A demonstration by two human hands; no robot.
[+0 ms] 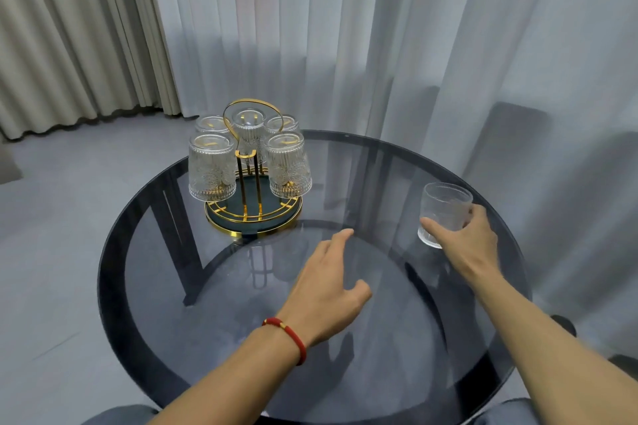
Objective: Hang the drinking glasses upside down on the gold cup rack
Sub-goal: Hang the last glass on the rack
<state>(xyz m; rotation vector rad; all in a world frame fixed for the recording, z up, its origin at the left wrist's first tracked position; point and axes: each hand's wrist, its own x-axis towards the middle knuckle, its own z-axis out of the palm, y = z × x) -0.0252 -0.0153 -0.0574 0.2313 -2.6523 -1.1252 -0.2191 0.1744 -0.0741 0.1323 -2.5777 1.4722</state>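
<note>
The gold cup rack with a dark round base and a looped handle stands at the far left of the round glass table. Several ribbed glasses hang upside down on it, the nearest two at front left and front right. One more ribbed glass stands upright at the table's right edge, and my right hand is wrapped around its lower part. My left hand, with a red bracelet on the wrist, hovers over the table's middle with fingers apart and holds nothing.
Sheer white curtains hang close behind the table, with beige drapes at the left. Grey floor lies to the left. Dark table legs show through the glass top. Grey chair edges show at the bottom of the view.
</note>
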